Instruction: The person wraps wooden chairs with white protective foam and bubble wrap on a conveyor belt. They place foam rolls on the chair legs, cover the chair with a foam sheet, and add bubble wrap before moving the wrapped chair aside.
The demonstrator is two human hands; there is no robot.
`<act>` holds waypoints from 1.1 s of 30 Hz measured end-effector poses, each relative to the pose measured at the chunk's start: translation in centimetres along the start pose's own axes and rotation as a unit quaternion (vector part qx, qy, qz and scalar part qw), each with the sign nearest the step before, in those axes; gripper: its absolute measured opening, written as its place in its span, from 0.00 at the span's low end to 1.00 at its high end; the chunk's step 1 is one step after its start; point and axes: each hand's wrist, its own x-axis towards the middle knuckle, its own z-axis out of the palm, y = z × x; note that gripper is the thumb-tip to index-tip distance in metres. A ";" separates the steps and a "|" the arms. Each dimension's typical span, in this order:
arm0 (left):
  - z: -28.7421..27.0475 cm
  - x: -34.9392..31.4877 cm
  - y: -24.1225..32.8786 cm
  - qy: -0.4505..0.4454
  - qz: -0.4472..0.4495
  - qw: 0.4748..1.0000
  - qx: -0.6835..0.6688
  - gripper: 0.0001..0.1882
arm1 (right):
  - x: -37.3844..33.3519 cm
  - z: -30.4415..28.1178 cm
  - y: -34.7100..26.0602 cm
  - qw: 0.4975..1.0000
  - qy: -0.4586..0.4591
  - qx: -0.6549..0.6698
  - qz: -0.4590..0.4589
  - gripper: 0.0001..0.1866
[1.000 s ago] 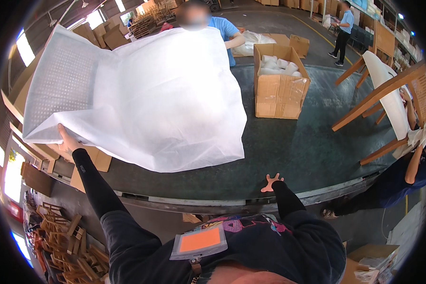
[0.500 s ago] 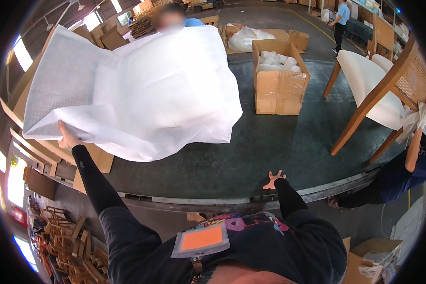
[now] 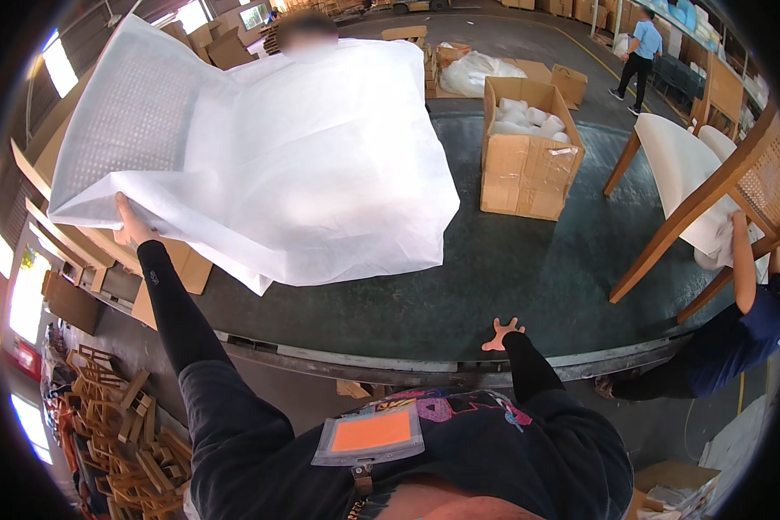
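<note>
A white, thin fabric cover (image 3: 338,165) is draped over a chair lying at the left of the table. The woven cane back shows faintly through the cover, and the rest of the chair is hidden. My left hand (image 3: 133,227) is closed on the cover's near left edge, by the covered chair back, with the thumb uppermost. Close to the table's front edge, my right hand (image 3: 502,334) is open, its fingers spread low over the dark green tabletop (image 3: 390,316), and it holds nothing.
A cardboard box (image 3: 529,169) of white foam rolls stands mid-table. At right, a co-worker's hands (image 3: 741,230) are at a wooden chair (image 3: 680,191) with a white seat. Another person (image 3: 308,35) is behind the cover. Chair frames (image 3: 130,425) are piled on the floor at left.
The whole view has shifted slightly. The cover's near edge hangs differently and its surface looks smoother. At right the co-worker's arm has moved lower along the chair. My right hand stays spread.
</note>
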 end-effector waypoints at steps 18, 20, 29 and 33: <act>-0.1 0.5 0.1 0.007 0.019 1.000 0.004 0.28 | 0.6 0.3 -0.6 1.000 0.025 -0.007 -0.005 0.65; -0.2 -0.1 -0.2 0.021 0.001 1.000 0.011 0.29 | 0.4 0.7 -0.1 0.999 0.026 -0.029 0.002 0.66; -1.0 1.2 -0.3 0.005 0.032 0.999 -0.010 0.29 | 0.2 -0.4 -0.8 1.000 -0.006 0.003 0.007 0.66; -1.0 0.9 -0.8 0.012 0.015 1.000 -0.016 0.26 | 0.4 0.2 -0.8 1.000 0.000 -0.012 0.012 0.66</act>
